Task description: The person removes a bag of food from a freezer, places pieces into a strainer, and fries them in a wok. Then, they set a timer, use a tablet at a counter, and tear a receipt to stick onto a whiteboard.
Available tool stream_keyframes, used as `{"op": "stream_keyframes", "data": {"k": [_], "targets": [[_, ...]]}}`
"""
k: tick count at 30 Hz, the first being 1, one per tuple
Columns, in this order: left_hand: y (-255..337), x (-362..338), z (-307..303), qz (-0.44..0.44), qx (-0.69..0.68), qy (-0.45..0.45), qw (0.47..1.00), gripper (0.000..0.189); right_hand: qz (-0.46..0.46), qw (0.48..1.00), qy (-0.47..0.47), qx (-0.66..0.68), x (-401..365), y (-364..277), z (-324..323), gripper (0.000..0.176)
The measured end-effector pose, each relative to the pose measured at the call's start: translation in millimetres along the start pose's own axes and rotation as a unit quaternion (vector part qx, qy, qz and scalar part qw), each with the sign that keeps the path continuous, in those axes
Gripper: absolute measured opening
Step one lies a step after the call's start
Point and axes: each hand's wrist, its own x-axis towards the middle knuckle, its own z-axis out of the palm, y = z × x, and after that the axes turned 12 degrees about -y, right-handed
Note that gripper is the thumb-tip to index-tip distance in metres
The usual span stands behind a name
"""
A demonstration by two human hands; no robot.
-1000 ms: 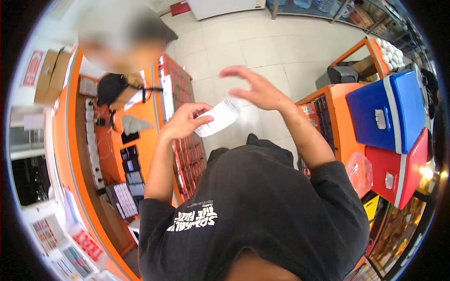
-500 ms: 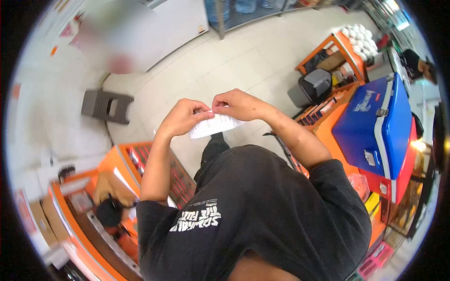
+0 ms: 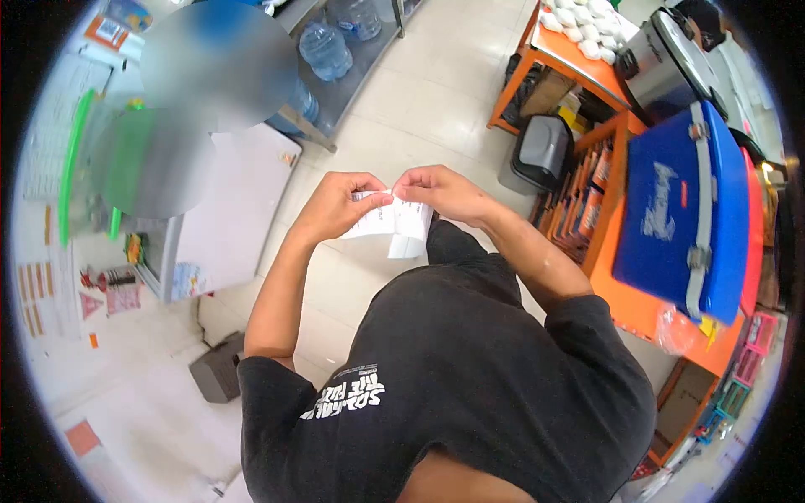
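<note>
A white printed paper slip (image 3: 409, 228) hangs in front of my black shirt, held between both hands. My left hand (image 3: 342, 205) pinches its upper edge with thumb and index finger. Right beside it, my right hand (image 3: 443, 193) pinches the same edge, the fingertips of both hands almost meeting. A line runs down the paper below the fingertips, and the right part hangs lower than the left. Dark print shows on both parts; the fingers cover the top edge.
On my right, a blue cooler box (image 3: 667, 218) stands on an orange counter (image 3: 616, 281). A grey-black bin (image 3: 541, 155) is on the floor beside it. At left are a white chest freezer (image 3: 231, 210) and a dark stool (image 3: 220, 369). Large water bottles (image 3: 325, 52) sit on a rack ahead.
My view and body have turned leftward, bringing the freezer and water bottles closer. The paper, a single wide strip before, now shows two parts at different angles, still pinched by both hands.
</note>
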Motion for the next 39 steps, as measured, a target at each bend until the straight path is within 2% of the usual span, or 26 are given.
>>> {"op": "stream_keyframes", "data": {"k": [4, 5, 10, 11, 14, 18, 22, 24, 27, 30, 31, 34, 35, 36, 39], "targets": [[10.1, 103.2, -105.0, -0.039, 0.005, -0.065, 0.997, 0.024, 0.014, 0.996, -0.062, -0.063, 67.2, -67.4, -108.9, 0.026], [11.3, 126.9, -132.0, -0.045, -0.012, -0.078, 0.996, 0.024, 0.041, 0.989, -0.069, -0.121, 84.4, -88.6, -134.3, 0.028], [1.8, 234.5, -246.7, -0.067, -0.057, -0.151, 0.985, 0.025, 0.066, 0.985, -0.089, -0.134, 167.9, -171.7, -241.2, 0.027], [-1.6, 257.1, -267.4, -0.073, -0.059, -0.142, 0.985, 0.026, 0.073, 0.984, -0.089, -0.137, 185.4, -185.2, -263.8, 0.026], [-8.3, 327.8, -320.6, -0.07, -0.073, -0.112, 0.989, 0.026, 0.088, 0.983, -0.052, -0.155, 236.7, -216.6, -336.6, 0.026], [-40.2, 442.5, -389.1, -0.025, -0.12, -0.088, 0.989, 0.023, 0.085, 0.993, -0.002, -0.083, 299.5, -243.7, -438.7, 0.026], [-40.6, 574.7, -471.9, 0.024, -0.18, -0.114, 0.977, 0.023, 0.06, 0.992, 0.109, -0.006, 325.4, -293.7, -540.0, 0.027], [-30.3, 647.4, -507.6, 0.062, -0.195, -0.098, 0.974, 0.021, 0.026, 0.982, 0.187, 0.023, 330.7, -319.7, -594.0, 0.029], [-21.6, 760.2, -541.4, 0.101, -0.203, -0.077, 0.971, 0.023, -0.004, 0.946, 0.315, 0.075, 321.0, -329.8, -676.9, 0.028], [0.8, 867.3, -575.8, 0.104, -0.052, -0.065, 0.991, 0.028, -0.047, 0.912, 0.392, 0.115, 307.7, -341.6, -762.0, 0.023], [17.5, 901.1, -580.3, 0.101, -0.014, -0.117, 0.988, 0.035, -0.072, 0.906, 0.391, 0.144, 303.5, -345.2, -793.5, 0.02], [58.0, 1012.1, -563.0, 0.124, -0.042, -0.282, 0.95, 0.038, -0.095, 0.916, 0.375, 0.105, 299.7, -354.2, -890.1, 0.021], [75.5, 1046.4, -556.9, 0.099, -0.092, -0.341, 0.93, 0.038, -0.091, 0.918, 0.379, 0.069, 299.8, -359.3, -925.6, 0.024], [83.5, 1087.4, -549.1, 0.114, -0.091, -0.367, 0.919, 0.037, -0.102, 0.92, 0.373, 0.063, 297.6, -369.3, -963.0, 0.025], [125.2, 1185.9, -545.2, 0.036, -0.093, -0.351, 0.931, 0.031, -0.148, 0.922, 0.349, 0.08, 286.5, -402.0, -1066.4, 0.032]]}}
